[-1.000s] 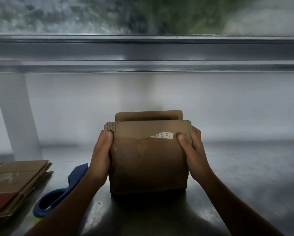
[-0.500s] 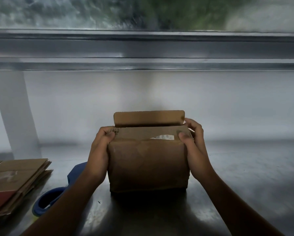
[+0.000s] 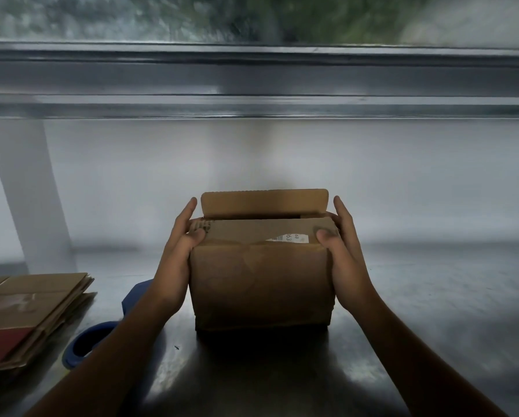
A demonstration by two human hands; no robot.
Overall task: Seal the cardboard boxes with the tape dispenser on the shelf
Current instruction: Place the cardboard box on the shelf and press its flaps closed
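A small brown cardboard box [image 3: 261, 284] stands on the steel shelf [image 3: 417, 296] in the middle. Its near top flap lies folded down, with a white label showing; the far flap [image 3: 264, 203] stands upright. My left hand [image 3: 177, 257] lies flat against the box's left side, thumb pressing the near flap down. On the box's right side, my right hand [image 3: 345, 251] does the same, fingers straight. A blue tape dispenser [image 3: 86, 344] lies on the shelf left of the box, partly hidden behind my left forearm.
A stack of flattened cardboard boxes [image 3: 26, 311] lies at the left edge. A white post [image 3: 26, 191] rises at the back left. A metal rail [image 3: 252, 85] and a window run along the back wall.
The near flap has been pressed flat onto the box. Both hands slid back along the box's sides, fingers straightening. The far flap stays upright.
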